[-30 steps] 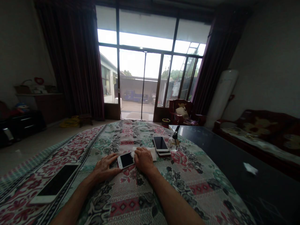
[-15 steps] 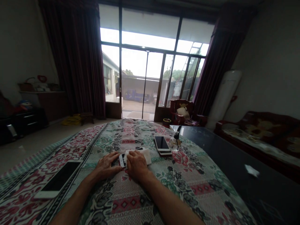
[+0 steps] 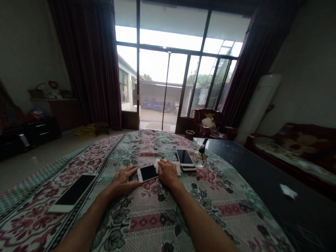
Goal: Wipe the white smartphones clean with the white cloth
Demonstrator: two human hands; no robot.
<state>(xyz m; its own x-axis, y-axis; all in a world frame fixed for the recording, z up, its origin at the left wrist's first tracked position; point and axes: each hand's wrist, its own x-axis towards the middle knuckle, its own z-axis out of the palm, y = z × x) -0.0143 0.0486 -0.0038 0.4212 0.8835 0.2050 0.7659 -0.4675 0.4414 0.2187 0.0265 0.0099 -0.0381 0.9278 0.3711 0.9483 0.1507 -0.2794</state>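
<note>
A white smartphone (image 3: 148,173) with a dark screen lies face up on the patterned tablecloth (image 3: 147,204). My left hand (image 3: 124,180) grips its left end between thumb and fingers. Over the phone's right end, my right hand (image 3: 167,173) presses a white tissue or cloth (image 3: 179,169), its fingers curled on it. The hand and the cloth hide that end of the phone. Just beyond to the right, another white phone (image 3: 184,158) rests on top of a further one. A clear bottle (image 3: 200,159) with a black spray top stands beside them.
Far to the left on the cloth lies a larger white phone or tablet (image 3: 75,190). A dark glossy table (image 3: 259,175) adjoins on the right, with a crumpled white piece (image 3: 288,191) on it. Behind are a wooden chair (image 3: 208,122) and glass doors (image 3: 162,91).
My right hand has slid the white cloth rightward along the phone, uncovering more of its screen. My left hand stays at the phone's left end. The view has shifted slightly.
</note>
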